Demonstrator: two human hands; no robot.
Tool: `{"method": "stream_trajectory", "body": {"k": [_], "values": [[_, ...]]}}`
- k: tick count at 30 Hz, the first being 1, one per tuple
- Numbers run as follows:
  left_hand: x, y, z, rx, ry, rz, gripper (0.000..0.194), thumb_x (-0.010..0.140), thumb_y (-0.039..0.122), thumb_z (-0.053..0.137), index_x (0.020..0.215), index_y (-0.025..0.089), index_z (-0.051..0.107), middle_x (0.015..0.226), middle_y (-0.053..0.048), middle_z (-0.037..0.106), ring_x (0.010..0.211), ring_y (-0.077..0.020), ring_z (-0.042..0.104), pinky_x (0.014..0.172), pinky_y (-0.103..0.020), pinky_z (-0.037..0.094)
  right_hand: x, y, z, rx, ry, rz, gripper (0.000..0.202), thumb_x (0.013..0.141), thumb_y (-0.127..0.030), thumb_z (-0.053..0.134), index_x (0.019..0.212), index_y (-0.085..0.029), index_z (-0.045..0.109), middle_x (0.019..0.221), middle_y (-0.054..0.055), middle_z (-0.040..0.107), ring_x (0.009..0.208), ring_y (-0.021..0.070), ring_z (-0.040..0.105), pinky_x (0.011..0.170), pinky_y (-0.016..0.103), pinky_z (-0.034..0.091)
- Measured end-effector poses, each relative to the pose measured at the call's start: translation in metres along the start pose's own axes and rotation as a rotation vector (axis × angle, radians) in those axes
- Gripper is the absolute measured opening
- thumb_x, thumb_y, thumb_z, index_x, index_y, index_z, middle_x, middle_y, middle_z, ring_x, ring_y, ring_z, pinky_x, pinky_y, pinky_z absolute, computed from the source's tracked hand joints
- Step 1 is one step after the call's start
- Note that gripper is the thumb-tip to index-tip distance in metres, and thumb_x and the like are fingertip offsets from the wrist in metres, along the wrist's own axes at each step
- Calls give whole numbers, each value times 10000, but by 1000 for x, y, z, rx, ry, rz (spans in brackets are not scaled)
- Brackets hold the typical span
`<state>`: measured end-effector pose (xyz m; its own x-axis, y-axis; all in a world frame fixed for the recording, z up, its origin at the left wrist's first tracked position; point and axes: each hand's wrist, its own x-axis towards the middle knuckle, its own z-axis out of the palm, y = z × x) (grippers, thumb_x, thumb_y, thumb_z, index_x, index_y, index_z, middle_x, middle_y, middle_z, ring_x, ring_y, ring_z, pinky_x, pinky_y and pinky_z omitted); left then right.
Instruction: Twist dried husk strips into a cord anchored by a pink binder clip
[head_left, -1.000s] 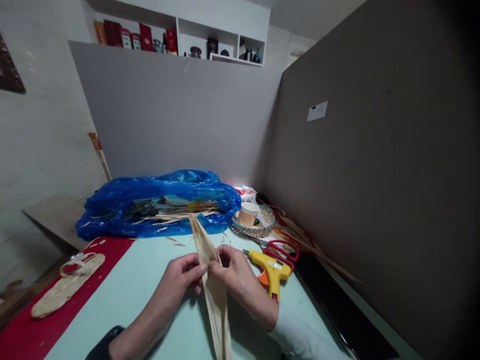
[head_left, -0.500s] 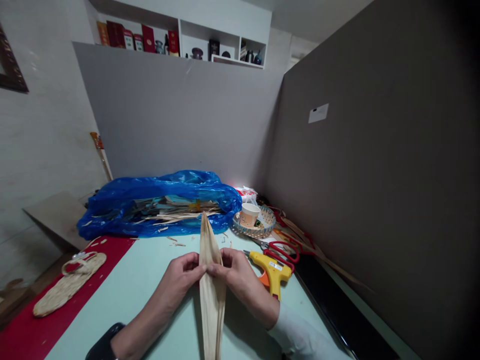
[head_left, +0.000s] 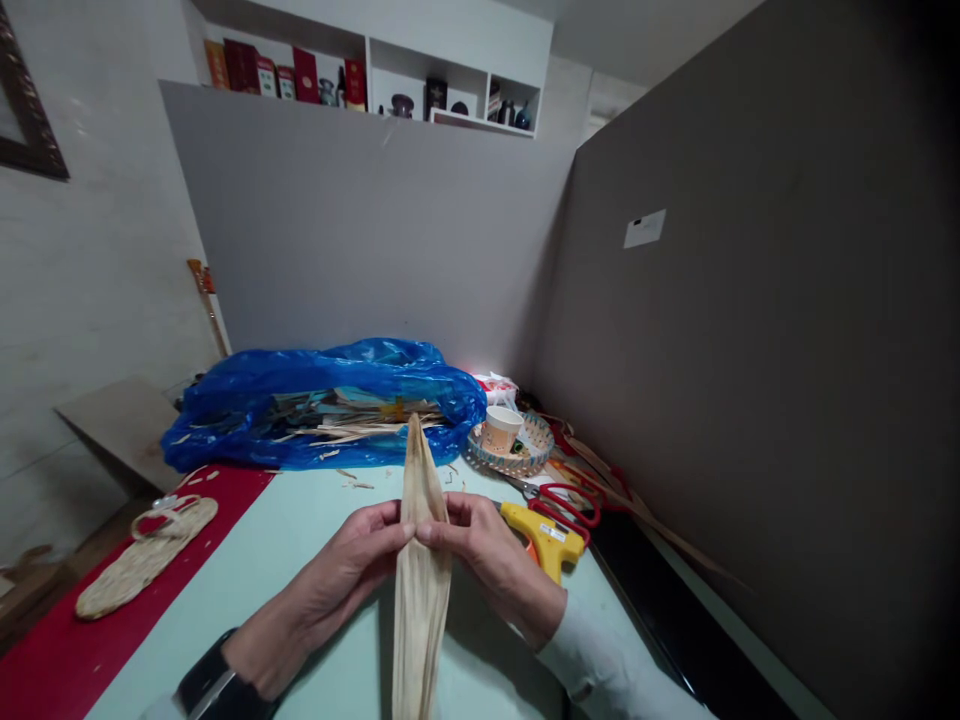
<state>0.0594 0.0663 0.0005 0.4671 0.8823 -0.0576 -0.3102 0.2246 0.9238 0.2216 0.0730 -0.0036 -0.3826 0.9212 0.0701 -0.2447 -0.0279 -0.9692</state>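
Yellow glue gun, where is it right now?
In the head view, the yellow glue gun lies right of centre, beside the right hand and just in front of the red-handled scissors.

The bottom edge cuts off the pale strip (head_left: 419, 620).

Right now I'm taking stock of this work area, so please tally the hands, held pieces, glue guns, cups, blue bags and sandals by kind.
Left hand and right hand: 2
Leaf-like piece, held: 1
Glue gun: 1
Cup: 1
Blue bag: 1
Sandal: 1
Total: 7
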Motion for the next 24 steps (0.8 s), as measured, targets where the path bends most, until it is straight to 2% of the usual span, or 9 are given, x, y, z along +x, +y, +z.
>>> {"method": "stream_trajectory", "body": {"k": [6, 10, 14, 18, 21, 24], "values": [[0, -3, -8, -3, -23, 13, 376, 787, 207, 698, 1143, 85, 684, 1044, -174, 736, 935, -279, 677, 857, -365, 500, 0, 0, 1, 49, -48, 0, 266, 657, -265, 719, 860, -93, 708, 728, 37, 647, 689, 157, 559, 677, 263, 412], [3, -6, -14, 23, 26, 15, 335, 720, 217, 766, 1035, 106, 734, 964, -150, 758, 872, -259, 691, 809, -331, 505, 2, 4, 2, -54, 49, -16, 190, 626, -223, 674, 771, -100, 660, 708, 17, 612, 671, 149, 536, 651, 254, 392], [6, -11, -15, 52, 83, 16, 341, 680, 253, 781, 991, 116, 745, 911, -134, 767, 843, -271, 692, 790, -347, 508, 6, 12, 3, -158, 124, -61, 185, 617, -253, 679, 726, -116, 620, 688, 12, 596, 687, 174, 553, 656, 270, 408], [9, -12, -13, 231, 158, 79, 362, 679, 275, 763, 1005, 118, 740, 912, -120, 768, 848, -278, 683, 796, -354, 504, 7, 16, 4, -166, 137, -50, 226, 604, -279, 693, 751, -117, 633, 718, 30, 623, 707, 193, 564, 649, 277, 410], [8, -9, -9, 356, 131, 167, 329, 696, 290, 753, 986, 135, 750, 938, -111, 767, 875, -283, 671, 827, -359, 489, 4, 14, 7, -144, 159, -25, 208, 587, -243, 687, 760, -132, 657, 755, 37, 640, 760, 212, 572, 679, 286, 418], [6, -4, -5, 357, 81, 194, 328, 698, 325, 756, 975, 149, 756, 948, -109, 766, 881, -285, 665, 844, -361, 473, 0, 10, 8, -81, 183, 26, 208, 568, -188, 680, 774, -166, 693, 786, 28, 656, 803, 215, 570, 701, 281, 418]]}}
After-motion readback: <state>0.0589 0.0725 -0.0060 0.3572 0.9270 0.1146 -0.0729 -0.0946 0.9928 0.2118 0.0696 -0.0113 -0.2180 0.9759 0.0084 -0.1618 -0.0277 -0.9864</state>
